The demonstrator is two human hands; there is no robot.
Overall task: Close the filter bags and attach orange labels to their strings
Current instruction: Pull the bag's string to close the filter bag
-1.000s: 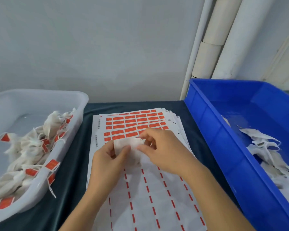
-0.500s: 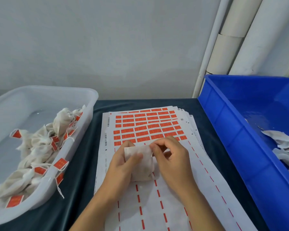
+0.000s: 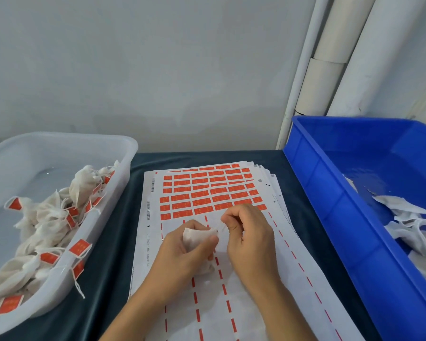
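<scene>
- At centre, over the label sheet (image 3: 231,303): left hand (image 3: 180,262) wrapped round a white filter bag (image 3: 194,238), gripping it at the neck.
- Just at 3 o'clock of it, right hand (image 3: 250,238) curled, pinching what looks like the bag's string (image 3: 219,226); too fine to be sure.
- Orange labels (image 3: 207,193) waiting at 12 o'clock.
- Finished bags (image 3: 47,225) piled in the white tub (image 3: 123,153) at 9 o'clock; open ones in the blue bin (image 3: 330,193) at 3.
- Risk: too sharp a pull, string snapping or thin mesh tearing; too loose a grip, mouth left gaping.
</scene>
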